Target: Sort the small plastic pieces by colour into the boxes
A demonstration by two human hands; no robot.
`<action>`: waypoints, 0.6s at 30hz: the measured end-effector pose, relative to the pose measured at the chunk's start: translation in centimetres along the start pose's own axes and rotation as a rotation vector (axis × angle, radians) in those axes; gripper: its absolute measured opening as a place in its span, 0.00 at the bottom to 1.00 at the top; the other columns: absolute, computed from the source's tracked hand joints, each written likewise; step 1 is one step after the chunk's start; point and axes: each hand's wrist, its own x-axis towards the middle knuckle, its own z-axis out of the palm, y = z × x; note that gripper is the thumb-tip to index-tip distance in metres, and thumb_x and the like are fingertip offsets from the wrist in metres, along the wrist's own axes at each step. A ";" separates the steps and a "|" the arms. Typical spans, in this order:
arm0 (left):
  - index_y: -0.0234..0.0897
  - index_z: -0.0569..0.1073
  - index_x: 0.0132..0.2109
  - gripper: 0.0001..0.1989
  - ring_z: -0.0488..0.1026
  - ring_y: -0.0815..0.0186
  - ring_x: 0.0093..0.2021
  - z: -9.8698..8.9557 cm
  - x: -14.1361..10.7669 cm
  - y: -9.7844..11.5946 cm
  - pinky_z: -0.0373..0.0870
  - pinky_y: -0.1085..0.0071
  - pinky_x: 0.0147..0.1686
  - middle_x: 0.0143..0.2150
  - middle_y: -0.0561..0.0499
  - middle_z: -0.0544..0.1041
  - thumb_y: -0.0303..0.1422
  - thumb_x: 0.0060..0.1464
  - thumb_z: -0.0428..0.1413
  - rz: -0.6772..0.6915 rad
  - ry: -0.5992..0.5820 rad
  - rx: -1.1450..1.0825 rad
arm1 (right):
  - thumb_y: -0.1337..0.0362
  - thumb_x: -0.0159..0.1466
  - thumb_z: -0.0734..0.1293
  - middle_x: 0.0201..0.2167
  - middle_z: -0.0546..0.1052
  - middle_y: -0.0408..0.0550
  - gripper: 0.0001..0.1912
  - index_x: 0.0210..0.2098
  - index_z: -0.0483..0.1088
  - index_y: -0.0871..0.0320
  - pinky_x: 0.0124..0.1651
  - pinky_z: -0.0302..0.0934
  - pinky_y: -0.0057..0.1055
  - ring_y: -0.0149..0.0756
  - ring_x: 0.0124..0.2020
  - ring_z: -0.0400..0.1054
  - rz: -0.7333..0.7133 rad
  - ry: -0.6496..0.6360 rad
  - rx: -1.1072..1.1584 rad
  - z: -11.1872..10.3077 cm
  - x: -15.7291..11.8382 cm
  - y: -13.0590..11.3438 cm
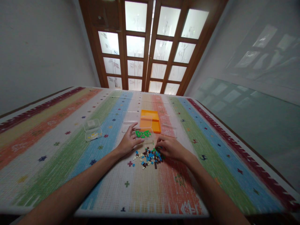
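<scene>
A loose pile of small blue, brown, cream and green bricks (148, 157) lies on the striped cloth. Just beyond it stands a clear box (152, 136) with green bricks (142, 134) inside. My left hand (128, 141) rests at the left side of this box, fingers apart, with nothing in its grasp. At the right upper edge of the pile is my right hand (167, 147), its fingers bent and pressed together; whatever they may hold is too small and hidden to make out.
An orange divided tray (150, 115) lies behind the green bricks, clear containers (169, 130) beside it. Farther left stands an open clear box (93, 130) with yellow pieces. The striped cloth (126, 193) covers the table; glazed wooden doors are beyond.
</scene>
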 end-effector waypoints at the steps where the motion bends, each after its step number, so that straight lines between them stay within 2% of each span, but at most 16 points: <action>1: 0.48 0.60 0.63 0.42 0.76 0.56 0.52 0.0 0.0 0.0 0.70 0.48 0.57 0.58 0.45 0.67 0.26 0.44 0.68 0.002 0.000 0.001 | 0.71 0.63 0.66 0.38 0.78 0.50 0.09 0.38 0.79 0.58 0.37 0.58 0.28 0.36 0.37 0.71 -0.001 0.006 -0.002 0.1 -0.1 0.0; 12: 0.47 0.59 0.64 0.43 0.76 0.55 0.54 0.2 -0.1 0.2 0.71 0.51 0.57 0.58 0.44 0.68 0.26 0.44 0.68 -0.005 -0.015 -0.014 | 0.73 0.64 0.63 0.38 0.77 0.51 0.09 0.39 0.76 0.59 0.34 0.55 0.27 0.34 0.35 0.69 -0.031 0.047 -0.019 1.5 -0.3 0.4; 15: 0.47 0.59 0.64 0.43 0.76 0.55 0.54 0.1 -0.1 0.2 0.71 0.51 0.57 0.57 0.44 0.68 0.26 0.44 0.68 -0.011 -0.018 -0.017 | 0.72 0.65 0.63 0.39 0.76 0.51 0.08 0.40 0.74 0.59 0.36 0.57 0.27 0.35 0.36 0.69 -0.038 0.065 0.063 1.1 -0.5 0.5; 18: 0.46 0.59 0.64 0.42 0.75 0.54 0.54 0.1 -0.2 0.3 0.71 0.51 0.57 0.58 0.43 0.68 0.26 0.44 0.68 -0.012 -0.024 -0.018 | 0.71 0.67 0.62 0.40 0.76 0.50 0.07 0.41 0.72 0.58 0.41 0.60 0.29 0.36 0.40 0.69 -0.078 0.154 0.213 0.0 -0.7 0.4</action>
